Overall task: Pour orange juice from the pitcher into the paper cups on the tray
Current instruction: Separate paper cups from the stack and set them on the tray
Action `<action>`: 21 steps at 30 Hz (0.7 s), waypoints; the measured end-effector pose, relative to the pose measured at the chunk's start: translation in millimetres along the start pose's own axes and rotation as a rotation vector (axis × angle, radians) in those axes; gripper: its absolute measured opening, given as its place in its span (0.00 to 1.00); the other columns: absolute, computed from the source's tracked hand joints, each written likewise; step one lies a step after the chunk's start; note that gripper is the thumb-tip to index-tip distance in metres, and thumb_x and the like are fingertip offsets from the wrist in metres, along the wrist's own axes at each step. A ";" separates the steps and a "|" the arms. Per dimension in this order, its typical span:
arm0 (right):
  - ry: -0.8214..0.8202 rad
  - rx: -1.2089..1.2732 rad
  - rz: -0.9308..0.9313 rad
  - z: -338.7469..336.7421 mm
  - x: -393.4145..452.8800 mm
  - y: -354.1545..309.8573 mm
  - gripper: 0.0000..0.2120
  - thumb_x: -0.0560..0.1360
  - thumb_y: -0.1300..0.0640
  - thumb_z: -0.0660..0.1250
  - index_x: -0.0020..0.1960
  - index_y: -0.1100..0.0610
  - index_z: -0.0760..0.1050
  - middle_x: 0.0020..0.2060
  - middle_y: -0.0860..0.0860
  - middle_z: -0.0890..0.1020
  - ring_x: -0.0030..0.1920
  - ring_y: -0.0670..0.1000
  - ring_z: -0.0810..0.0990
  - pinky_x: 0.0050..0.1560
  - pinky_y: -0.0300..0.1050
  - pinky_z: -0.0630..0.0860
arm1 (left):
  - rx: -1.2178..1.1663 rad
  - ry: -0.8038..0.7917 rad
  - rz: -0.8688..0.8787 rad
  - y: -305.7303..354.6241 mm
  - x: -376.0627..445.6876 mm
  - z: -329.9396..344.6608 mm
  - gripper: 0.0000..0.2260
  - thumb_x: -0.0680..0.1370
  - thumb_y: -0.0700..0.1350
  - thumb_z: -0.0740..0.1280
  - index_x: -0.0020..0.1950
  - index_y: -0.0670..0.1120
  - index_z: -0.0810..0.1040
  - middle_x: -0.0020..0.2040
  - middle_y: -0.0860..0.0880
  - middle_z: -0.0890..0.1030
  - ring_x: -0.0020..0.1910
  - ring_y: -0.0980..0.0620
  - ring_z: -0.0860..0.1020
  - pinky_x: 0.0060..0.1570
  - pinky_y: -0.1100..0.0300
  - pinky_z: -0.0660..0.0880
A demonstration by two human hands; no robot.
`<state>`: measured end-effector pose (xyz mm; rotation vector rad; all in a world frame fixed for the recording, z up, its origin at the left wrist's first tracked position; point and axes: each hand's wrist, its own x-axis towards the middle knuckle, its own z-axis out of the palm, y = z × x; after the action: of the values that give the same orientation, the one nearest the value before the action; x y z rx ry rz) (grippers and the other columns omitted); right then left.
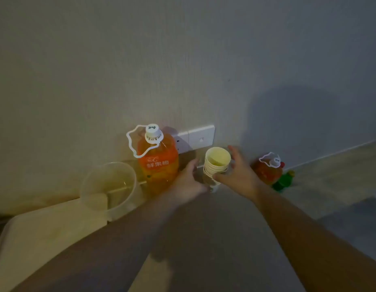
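A stack of pale yellow paper cups (pixel 217 163) stands tilted near the wall, at the centre of the view. My left hand (pixel 188 182) grips the lower part of the stack from the left. My right hand (pixel 238 172) cups the top of the stack from the right; its thumb touches the rims and its fingers are spread behind. A clear plastic pitcher (pixel 108 186), which looks nearly empty, stands at the left. A large capped bottle of orange juice (pixel 158 165) stands between the pitcher and the cups. The white tray (pixel 46 230) lies at the lower left with no cups on it.
A white wall socket (pixel 196 137) sits on the wall just behind the bottle and cups. On the floor to the right stand a second orange bottle (pixel 267 171) and a small green bottle (pixel 283 182). The wall closes off the back.
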<state>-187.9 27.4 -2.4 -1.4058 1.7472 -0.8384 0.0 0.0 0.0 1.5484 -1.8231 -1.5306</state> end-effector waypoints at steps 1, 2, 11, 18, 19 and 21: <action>0.016 0.024 -0.019 3.2 5.0 1.9 0.43 0.67 0.56 0.80 0.73 0.44 0.60 0.65 0.46 0.71 0.67 0.49 0.71 0.66 0.49 0.73 | 0.025 -0.006 0.007 -1.0 4.7 1.7 0.49 0.72 0.46 0.80 0.83 0.58 0.52 0.81 0.51 0.62 0.79 0.45 0.62 0.73 0.44 0.69; 0.023 0.036 -0.033 5.8 9.0 2.7 0.41 0.66 0.57 0.81 0.70 0.43 0.61 0.62 0.45 0.73 0.65 0.48 0.73 0.64 0.47 0.74 | 0.048 -0.006 0.008 -1.5 9.7 3.8 0.50 0.71 0.47 0.80 0.83 0.58 0.51 0.81 0.51 0.62 0.79 0.45 0.62 0.73 0.44 0.69; 0.078 0.048 -0.107 31.2 18.1 28.1 0.28 0.63 0.49 0.80 0.59 0.37 0.74 0.55 0.44 0.83 0.57 0.44 0.82 0.61 0.53 0.79 | -0.032 -0.041 0.056 -10.1 26.7 20.8 0.47 0.71 0.36 0.79 0.82 0.52 0.55 0.70 0.52 0.73 0.67 0.56 0.71 0.57 0.64 0.69; 0.054 0.025 -0.118 28.9 -15.7 17.2 0.32 0.59 0.40 0.79 0.59 0.28 0.68 0.53 0.32 0.79 0.55 0.35 0.79 0.54 0.38 0.77 | -0.037 0.120 0.266 -24.9 -3.3 29.2 0.35 0.67 0.37 0.81 0.64 0.65 0.71 0.59 0.60 0.78 0.62 0.56 0.78 0.61 0.56 0.78; 0.029 0.009 -0.123 29.1 -23.0 13.6 0.35 0.59 0.40 0.79 0.60 0.26 0.66 0.53 0.30 0.78 0.56 0.33 0.78 0.55 0.37 0.77 | -0.034 0.136 0.297 -28.7 -10.6 29.2 0.34 0.66 0.38 0.81 0.63 0.65 0.72 0.59 0.60 0.79 0.61 0.56 0.79 0.60 0.56 0.79; -0.058 0.014 -0.127 31.2 -39.5 6.0 0.39 0.62 0.45 0.82 0.67 0.34 0.67 0.57 0.33 0.79 0.58 0.35 0.77 0.60 0.41 0.78 | -0.035 0.154 0.335 -34.0 -28.3 28.5 0.36 0.64 0.39 0.82 0.66 0.61 0.72 0.61 0.59 0.80 0.62 0.57 0.79 0.60 0.59 0.79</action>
<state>-159.0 65.9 -18.2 -1.5291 1.6186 -0.8665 6.6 43.6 -28.7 1.2307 -1.8447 -1.2470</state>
